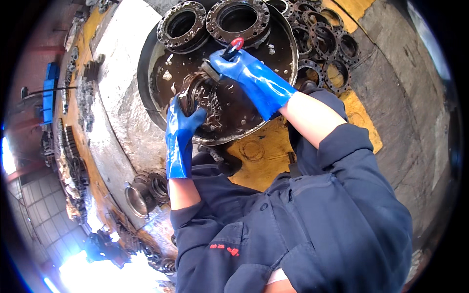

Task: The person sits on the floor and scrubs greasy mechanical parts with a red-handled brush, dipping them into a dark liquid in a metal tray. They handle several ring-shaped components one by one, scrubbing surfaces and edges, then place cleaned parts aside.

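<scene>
My right hand [232,63], in a long blue rubber glove, is closed round a brush with a red-tipped black handle [236,44]. Its greyish head [211,71] reaches down to the far side of a wet metal ring [196,95]. With the same kind of glove on, my left hand [181,122] grips the ring's near left edge, thumb toward its middle. The ring sits tilted, partly under dark liquid, in a large round metal basin [294,53]. Splashing liquid blurs its lower part. Two thick flanged rings, one on the left [183,27] and one on the right [238,22], stand at the basin's far side.
Several thin flange rings [324,40] lie piled right of the basin. More round metal parts [140,198] rest on the floor at the left, near my left forearm. A yellow board [254,154] lies beneath the basin. Farther left stands a blue object [50,93].
</scene>
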The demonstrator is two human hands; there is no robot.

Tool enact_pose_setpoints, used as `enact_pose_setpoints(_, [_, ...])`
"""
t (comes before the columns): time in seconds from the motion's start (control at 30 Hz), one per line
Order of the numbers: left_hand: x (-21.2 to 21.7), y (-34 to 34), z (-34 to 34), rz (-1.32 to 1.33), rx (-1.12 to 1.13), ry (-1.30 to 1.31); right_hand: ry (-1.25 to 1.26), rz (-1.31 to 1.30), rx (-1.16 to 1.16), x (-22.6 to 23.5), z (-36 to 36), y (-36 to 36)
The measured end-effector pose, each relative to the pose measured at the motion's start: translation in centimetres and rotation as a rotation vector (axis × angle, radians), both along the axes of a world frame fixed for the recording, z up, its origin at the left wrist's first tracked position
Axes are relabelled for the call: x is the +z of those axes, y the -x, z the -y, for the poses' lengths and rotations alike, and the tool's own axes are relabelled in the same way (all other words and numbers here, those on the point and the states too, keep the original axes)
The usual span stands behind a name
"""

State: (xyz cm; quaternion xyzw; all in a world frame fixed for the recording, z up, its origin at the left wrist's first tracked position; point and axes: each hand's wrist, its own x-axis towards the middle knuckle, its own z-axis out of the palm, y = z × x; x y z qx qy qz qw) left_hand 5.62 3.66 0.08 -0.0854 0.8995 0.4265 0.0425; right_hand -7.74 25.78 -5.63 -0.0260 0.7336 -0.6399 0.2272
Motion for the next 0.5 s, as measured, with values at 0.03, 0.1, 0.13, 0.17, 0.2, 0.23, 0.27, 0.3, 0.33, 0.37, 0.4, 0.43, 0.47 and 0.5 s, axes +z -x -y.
enact_pose_setpoints(0.03, [0.2, 0.3, 0.6, 0.053, 0.000, 0.007, -0.025, 0.119, -0.078, 0.1, 0.2, -0.3])
enact_pose_setpoints(0.1, [0.1, 1.1, 1.6, 0.159, -0.013, 0.015, 0.099, 0.136, -0.159, 0.1, -0.4, -2.4])
enact_pose_setpoints(0.13, [0.8, 2.0, 1.5, 0.214, -0.025, 0.043, 0.160, 0.173, -0.197, 0.4, -0.5, -2.9])
enact_pose_setpoints(0.17, [1.3, 3.2, 1.1, 0.270, -0.043, 0.065, 0.038, 0.192, -0.226, 0.5, -0.4, -2.7])
enact_pose_setpoints(0.2, [1.8, 4.7, 0.5, 0.327, -0.063, 0.087, -0.009, 0.167, -0.224, -2.2, 0.4, -1.9])
enact_pose_setpoints(0.23, [2.5, 6.3, -0.2, 0.385, -0.082, 0.113, 0.004, 0.218, -0.253, -3.5, 0.8, -1.8])
enact_pose_setpoints(0.27, [3.3, 8.1, -1.2, 0.441, -0.107, 0.135, 0.013, 0.267, -0.289, -4.6, 0.8, -1.7])
enact_pose_setpoints(0.3, [5.3, 10.0, -3.5, 0.628, -0.110, 0.202, 0.049, 0.275, -0.262, -6.0, 1.0, -1.6])
enact_pose_setpoints(0.33, [5.4, 10.9, -3.9, 0.642, -0.109, 0.295, -0.173, 0.247, -0.197, -3.0, 0.2, -2.1])
enact_pose_setpoints(0.37, [3.9, 12.5, -2.9, 0.732, -0.163, 0.268, -0.212, 0.233, -0.150, -2.1, 0.0, -2.3])
enact_pose_setpoints(0.4, [2.5, 14.0, -1.7, 0.823, -0.211, 0.241, -0.248, 0.219, -0.095, -1.5, 0.1, -2.6])
enact_pose_setpoints(0.43, [1.4, 15.6, -1.5, 0.900, -0.271, 0.277, -0.324, 0.170, -0.071, -0.5, -0.1, -3.3])
enact_pose_setpoints(0.47, [1.0, 16.6, -2.2, 0.951, -0.337, 0.370, -0.391, 0.220, 0.009, 1.3, -0.9, -3.2])
enact_pose_setpoints(0.5, [0.7, 17.1, -2.7, 0.994, -0.410, 0.474, -0.375, 0.244, 0.019, 1.1, -1.0, -2.9])
